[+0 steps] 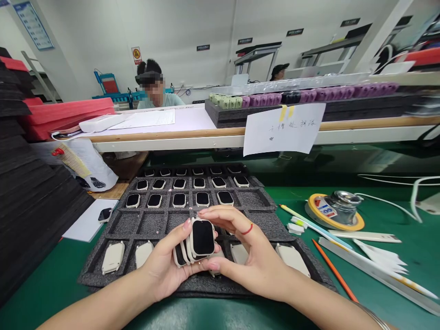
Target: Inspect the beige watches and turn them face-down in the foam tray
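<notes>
My left hand [163, 268] is closed around a small stack of cream-framed smartwatch bodies without straps, tilted on edge. The front smartwatch [203, 237] shows its black screen toward me. My right hand [259, 254] curves around that front watch, with fingertips at its top edge and the thumb near its lower edge. Both hands are above a black foam tray [123, 223] with compartments. Watches with dark screens up, such as one smartwatch [179, 200], lie in the back rows. Pale cases like this one [113, 257] lie face down in the front row, partly hidden by my hands.
Right of the tray are a tape roll [314, 213] with a metal-topped container, an orange stick [335, 270], pens and white strips. A single watch [105, 214] lies on white paper at left. Black foam stacks [30, 220] rise at far left. A co-worker [154, 89] sits behind the shelf.
</notes>
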Available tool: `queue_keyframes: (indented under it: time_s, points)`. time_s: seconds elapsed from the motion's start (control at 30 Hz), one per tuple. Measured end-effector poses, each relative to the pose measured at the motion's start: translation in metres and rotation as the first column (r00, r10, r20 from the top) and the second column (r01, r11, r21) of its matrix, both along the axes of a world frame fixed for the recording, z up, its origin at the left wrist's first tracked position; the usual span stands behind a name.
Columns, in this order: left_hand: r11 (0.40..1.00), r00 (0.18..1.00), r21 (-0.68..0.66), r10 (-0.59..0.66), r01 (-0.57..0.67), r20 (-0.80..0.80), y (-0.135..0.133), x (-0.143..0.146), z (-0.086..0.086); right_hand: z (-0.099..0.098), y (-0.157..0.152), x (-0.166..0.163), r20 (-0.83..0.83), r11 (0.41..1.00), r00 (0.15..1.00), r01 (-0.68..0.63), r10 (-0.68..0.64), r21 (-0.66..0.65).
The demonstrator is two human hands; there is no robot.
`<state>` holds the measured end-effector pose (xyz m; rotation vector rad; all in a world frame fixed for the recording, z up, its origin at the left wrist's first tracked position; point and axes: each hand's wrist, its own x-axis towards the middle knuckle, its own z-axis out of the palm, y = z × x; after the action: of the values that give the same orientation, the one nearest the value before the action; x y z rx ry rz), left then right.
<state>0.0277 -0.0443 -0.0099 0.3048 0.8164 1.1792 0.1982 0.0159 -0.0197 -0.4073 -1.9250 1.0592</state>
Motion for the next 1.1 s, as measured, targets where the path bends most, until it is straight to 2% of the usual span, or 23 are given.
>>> queue_keyframes:
  time_s: [0.33, 0.6, 0.87, 1.1]
  points:
    - [0.996, 0.997, 0.057, -0.060, 0.062, -0.037, -0.0003, -0.0006, 0.0012, 0.0015, 0.0012, -0.0003, 0.014, 0.999, 1.000, 0.020, -0.021, 0.028]
    - [0.999, 0.999, 0.025, -0.030, 0.031, -0.046, -0.0011, -0.0013, 0.0014, -0.0013, 0.0025, -0.0003, 0.010, 1.000, 1.000, 0.006, -0.006, 0.026]
    - [0.983, 0.996, 0.159, -0.088, 0.091, -0.024, 0.0006, -0.0017, -0.0025, 0.0007, 0.0011, -0.0007, -0.008, 0.999, 1.000, -0.008, 0.008, 0.034]
    - [0.979, 0.995, 0.183, -0.096, 0.096, -0.008, 0.0006, -0.0004, -0.0018, -0.0005, 0.0026, -0.0017, -0.035, 0.997, 0.999, -0.025, 0.027, 0.067]
